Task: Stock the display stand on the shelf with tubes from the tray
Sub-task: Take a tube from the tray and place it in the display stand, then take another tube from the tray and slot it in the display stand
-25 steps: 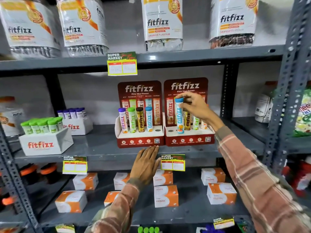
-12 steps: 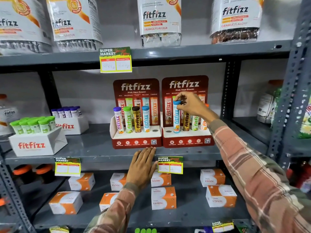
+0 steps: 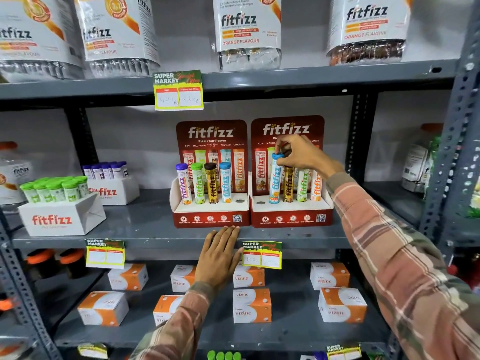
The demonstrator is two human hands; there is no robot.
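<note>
Right hand (image 3: 302, 154) is pinching blue-capped tube (image 3: 275, 179) cap, seating it; left hand (image 3: 220, 252) is lying flat, empty, at 6 o'clock; risk: tilted tube is toppling gold tube (image 3: 288, 184) at 3 o'clock.

Orange vizinc boxes (image 3: 252, 305), large jars (image 3: 249, 32)

blue-capped tube (image 3: 275, 178) | upright | right display stand (image 3: 291, 214) | 2nd slot

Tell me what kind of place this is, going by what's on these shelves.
Most likely a shop aisle, or a mock-up of one. Grey metal shelving carries "Super Market" price tags, a branded fitfizz display stand holds tubes, and rows of boxed vizinc sit below.
</note>
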